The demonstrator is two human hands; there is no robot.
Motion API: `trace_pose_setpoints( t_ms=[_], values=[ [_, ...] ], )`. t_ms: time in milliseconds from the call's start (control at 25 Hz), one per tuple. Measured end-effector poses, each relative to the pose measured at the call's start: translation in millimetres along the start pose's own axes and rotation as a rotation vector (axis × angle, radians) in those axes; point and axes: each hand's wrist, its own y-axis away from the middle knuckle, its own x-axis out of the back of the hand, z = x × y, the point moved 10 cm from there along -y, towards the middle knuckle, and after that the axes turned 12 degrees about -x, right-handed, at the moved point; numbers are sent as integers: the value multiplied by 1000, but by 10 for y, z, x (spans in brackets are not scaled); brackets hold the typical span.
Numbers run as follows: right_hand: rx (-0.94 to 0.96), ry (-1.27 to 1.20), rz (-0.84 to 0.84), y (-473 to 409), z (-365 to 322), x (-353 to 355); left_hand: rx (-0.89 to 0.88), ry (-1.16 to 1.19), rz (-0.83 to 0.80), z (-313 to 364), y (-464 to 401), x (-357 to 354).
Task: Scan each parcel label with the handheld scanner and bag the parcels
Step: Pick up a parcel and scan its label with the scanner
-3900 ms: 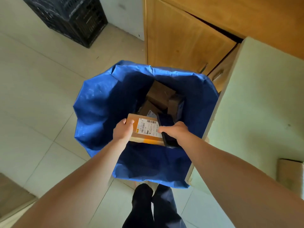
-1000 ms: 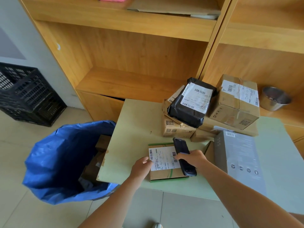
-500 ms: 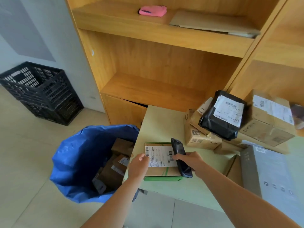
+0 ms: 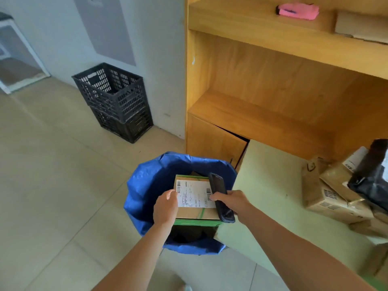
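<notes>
A flat cardboard parcel [image 4: 195,213] with green tape and a white barcode label hangs over the open blue bag [image 4: 144,185] on the floor. My left hand [image 4: 165,206] grips the parcel's left edge. My right hand [image 4: 233,201] holds the black handheld scanner [image 4: 220,198] and pinches the parcel's right edge beneath it. The scanner lies along the label's right side. Several more parcels [image 4: 327,196], brown boxes and a black mailer [image 4: 373,185], are piled on the pale green table [image 4: 268,177] at the right.
A wooden shelf unit [image 4: 262,85] stands behind the table and bag, with a pink cloth [image 4: 298,10] and flat cardboard on its upper shelf. Stacked black plastic crates [image 4: 115,99] sit against the wall to the left. Tiled floor spreads to the left.
Both hands have carried the green-taped parcel and scanner left, off the table's front edge, to above the blue bag's mouth. My view has swung left.
</notes>
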Motion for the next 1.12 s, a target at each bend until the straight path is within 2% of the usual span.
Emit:
trace_pose_setpoints(
  t_ms=[200, 520, 600, 800, 1120],
  values=[
    [-70, 71, -17, -261, -34, -469, 84, -20, 19, -434, -281, 126],
    [-202, 202, -40, -998, 102, -938, 326, -133, 26, -1531, -785, -369],
    [-239, 209, -37, -1221, 171, -978, 352, -152, -7, -1610, -900, -509],
    [-219, 195, -30, -1489, 178, -995, 272, -123, 27, -1463, -1108, -595],
    [-226, 21, -124, -1452, 87, -918, 130, -105, 55, -1230, -1073, -631]
  ],
)
